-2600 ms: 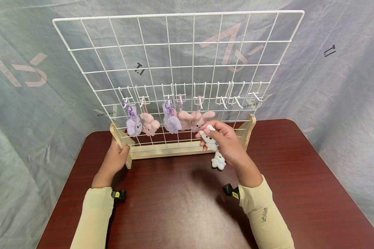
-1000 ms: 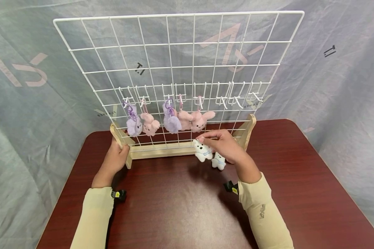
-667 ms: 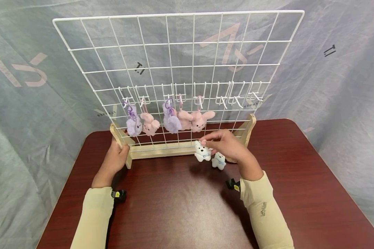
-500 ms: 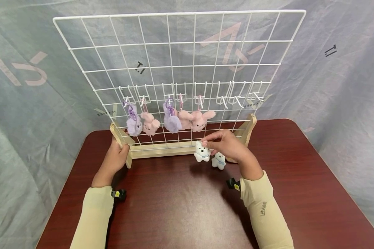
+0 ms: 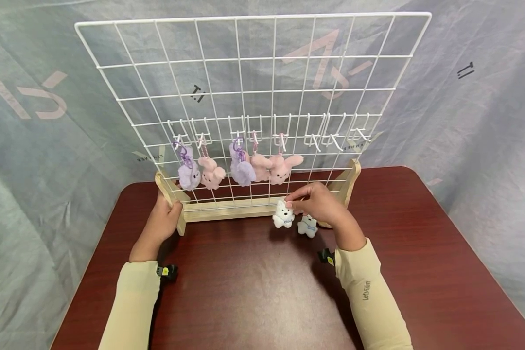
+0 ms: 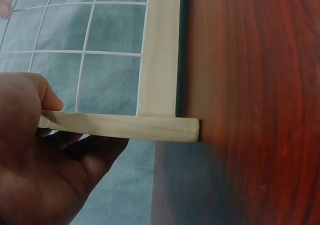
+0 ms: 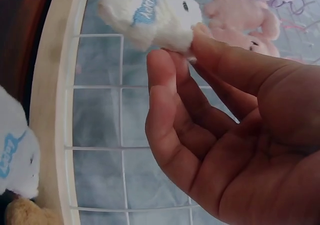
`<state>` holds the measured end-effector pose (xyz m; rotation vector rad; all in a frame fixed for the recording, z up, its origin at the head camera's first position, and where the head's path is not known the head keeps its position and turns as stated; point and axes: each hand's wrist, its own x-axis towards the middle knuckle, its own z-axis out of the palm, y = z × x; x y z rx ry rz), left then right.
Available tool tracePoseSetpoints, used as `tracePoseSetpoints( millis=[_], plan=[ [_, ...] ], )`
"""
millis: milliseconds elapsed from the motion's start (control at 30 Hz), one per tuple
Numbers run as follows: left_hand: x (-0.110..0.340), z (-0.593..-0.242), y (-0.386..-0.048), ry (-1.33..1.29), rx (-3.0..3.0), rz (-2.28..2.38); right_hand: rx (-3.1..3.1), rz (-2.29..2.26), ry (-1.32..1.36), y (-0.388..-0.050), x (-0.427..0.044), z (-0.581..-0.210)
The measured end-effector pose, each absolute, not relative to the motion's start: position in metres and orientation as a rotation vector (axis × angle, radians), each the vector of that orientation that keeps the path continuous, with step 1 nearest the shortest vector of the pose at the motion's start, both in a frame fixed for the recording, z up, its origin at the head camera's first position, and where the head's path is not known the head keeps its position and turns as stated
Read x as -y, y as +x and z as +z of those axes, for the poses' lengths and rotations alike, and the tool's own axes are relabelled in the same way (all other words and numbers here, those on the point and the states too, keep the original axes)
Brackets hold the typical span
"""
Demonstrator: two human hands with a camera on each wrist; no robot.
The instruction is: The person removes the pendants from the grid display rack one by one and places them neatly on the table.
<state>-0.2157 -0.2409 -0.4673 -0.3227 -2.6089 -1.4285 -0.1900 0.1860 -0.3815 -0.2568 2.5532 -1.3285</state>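
My left hand [image 5: 164, 216] grips the left wooden foot [image 6: 120, 125] of the rack, thumb on one side and fingers on the other. With fingertips and thumb, my right hand [image 5: 321, 204] pinches a small white plush bear [image 5: 283, 215] by its head. The bear hangs upright just in front of the rack's lower bar, its dark eyes, nose and blue bow showing. In the right wrist view, blue lettering marks the held plush bear [image 7: 150, 12]. A second white plush bear [image 5: 307, 226] is beneath my right hand, partly covered by it.
A white wire grid rack [image 5: 271, 58] stands on the dark red table [image 5: 245, 291]. Purple plush charms [image 5: 242, 171] and pink bunny charms [image 5: 280, 170] hang from its hooks. Several hooks [image 5: 334, 141] at the right bear nothing. A fuzzy brown thing [image 7: 30, 214] shows in the right wrist view.
My right hand has come down from in front of the pink bunny and shifted its hold to the bear's head, so the bear now hangs upright. My left hand stays put.
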Motion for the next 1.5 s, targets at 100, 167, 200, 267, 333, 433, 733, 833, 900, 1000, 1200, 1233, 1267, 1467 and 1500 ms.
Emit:
tracePoseSetpoints(
  millis=[100, 167, 200, 267, 333, 433, 733, 833, 900, 1000, 1200, 1233, 1267, 1467, 1500],
  plan=[
    [0.241, -0.468, -0.216, -0.308, 2.614, -1.423, -2.580, -1.277, -0.263, -0.192, -0.185, -0.385],
    [0.241, -0.468, -0.216, -0.301, 2.616, -1.420, -2.598, -1.251, -0.264, -0.193, -0.185, -0.387],
    [0.241, -0.468, -0.216, -0.299, 2.616, -1.422, -2.604, -1.243, -0.259, -0.193, -0.185, -0.389],
    [0.241, -0.468, -0.216, -0.292, 2.620, -1.417, -2.608, -1.225, -0.257, -0.194, -0.185, -0.391],
    [0.242, -0.468, -0.216, -0.292, 2.620, -1.423, -2.613, -1.209, -0.243, -0.195, -0.186, -0.393],
    [0.241, -0.468, -0.216, -0.292, 2.614, -1.448, -2.627, -1.171, -0.245, -0.197, -0.186, -0.397],
    [0.240, -0.467, -0.216, -0.286, 2.610, -1.485, -2.649, -1.060, -0.287, -0.201, -0.188, -0.403],
    [0.241, -0.468, -0.217, -0.299, 2.603, -1.478, -2.641, -1.047, -0.286, -0.201, -0.188, -0.406],
    [0.241, -0.468, -0.217, -0.318, 2.591, -1.495, -2.646, -1.032, -0.285, -0.201, -0.187, -0.407],
    [0.241, -0.468, -0.218, -0.330, 2.590, -1.495, -2.658, -1.010, -0.276, -0.202, -0.185, -0.409],
    [0.240, -0.467, -0.217, -0.305, 2.592, -1.475, -2.678, -0.961, -0.262, -0.205, -0.183, -0.414],
    [0.240, -0.467, -0.216, -0.296, 2.595, -1.468, -2.679, -0.960, -0.259, -0.205, -0.183, -0.415],
    [0.240, -0.467, -0.216, -0.287, 2.598, -1.461, -2.679, -0.960, -0.259, -0.206, -0.183, -0.416],
    [0.239, -0.466, -0.214, -0.285, 2.605, -1.469, -2.700, -0.952, -0.238, -0.208, -0.182, -0.419],
    [0.239, -0.466, -0.215, -0.292, 2.601, -1.477, -2.708, -0.951, -0.237, -0.208, -0.182, -0.420]
  ],
)
